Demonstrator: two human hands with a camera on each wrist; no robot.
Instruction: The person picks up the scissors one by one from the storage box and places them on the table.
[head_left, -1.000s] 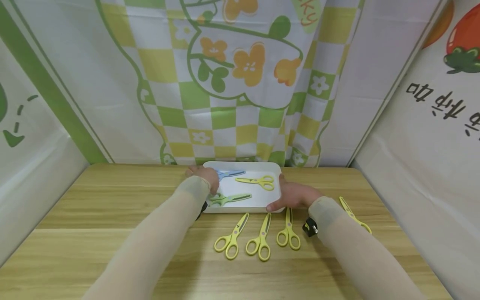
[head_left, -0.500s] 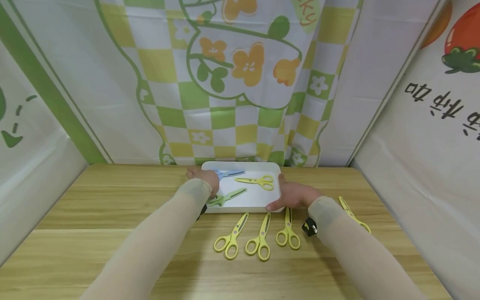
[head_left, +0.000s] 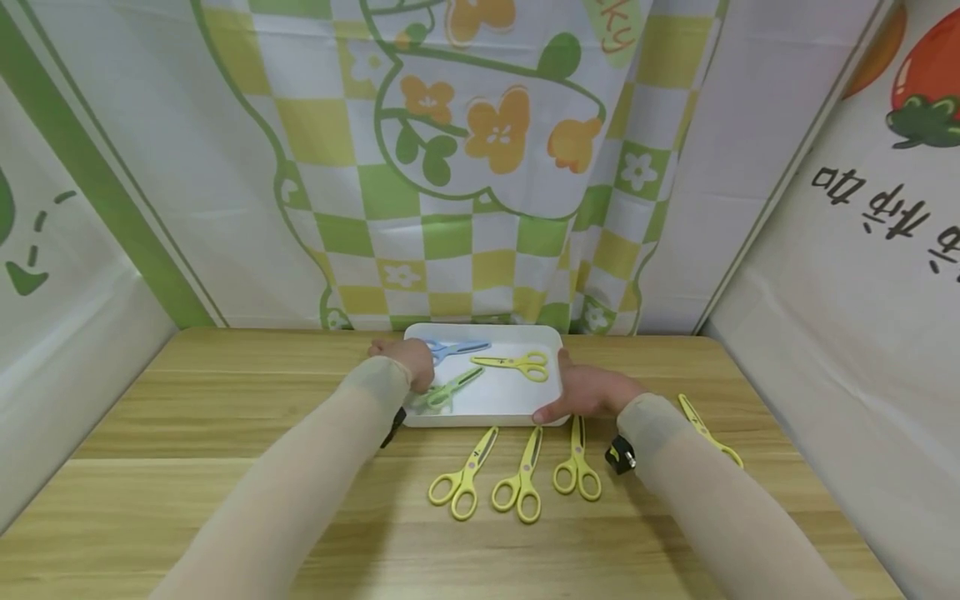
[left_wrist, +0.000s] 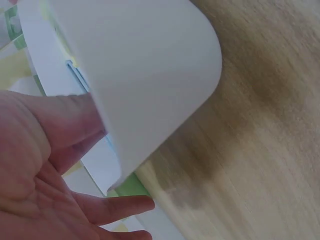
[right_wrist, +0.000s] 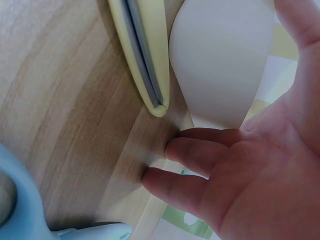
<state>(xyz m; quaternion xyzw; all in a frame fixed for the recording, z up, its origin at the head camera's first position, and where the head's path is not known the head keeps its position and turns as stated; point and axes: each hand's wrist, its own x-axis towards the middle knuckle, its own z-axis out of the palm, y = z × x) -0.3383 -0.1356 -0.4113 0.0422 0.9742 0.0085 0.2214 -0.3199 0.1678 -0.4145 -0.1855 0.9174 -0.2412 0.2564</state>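
A white tray (head_left: 517, 398) stands at the table's back edge. It holds blue scissors (head_left: 459, 350), yellow scissors (head_left: 517, 364) and green scissors (head_left: 456, 387). My left hand (head_left: 408, 360) reaches over the tray's left end, beside the blue and green handles. In the left wrist view its thumb (left_wrist: 70, 117) and another finger dip inside the tray wall, their tips hidden; two other fingers stretch outside. My right hand (head_left: 588, 390) holds the tray's right end, thumb toward the front corner. Its lower fingers (right_wrist: 195, 155) extend outside the tray near the table in the right wrist view.
In front of the tray lie three yellow scissors, the left pair (head_left: 463, 477), the middle pair (head_left: 519, 477) and the right pair (head_left: 577, 462). Another yellow pair (head_left: 708, 429) lies right, beyond my forearm. Light-blue scissors (right_wrist: 30, 200) show in the right wrist view. A curtain (head_left: 472, 233) hangs behind.
The green scissors have swung, their blade end moving back and left inside the tray. My left hand has shifted slightly left. My right hand and the other scissors look unmoved.
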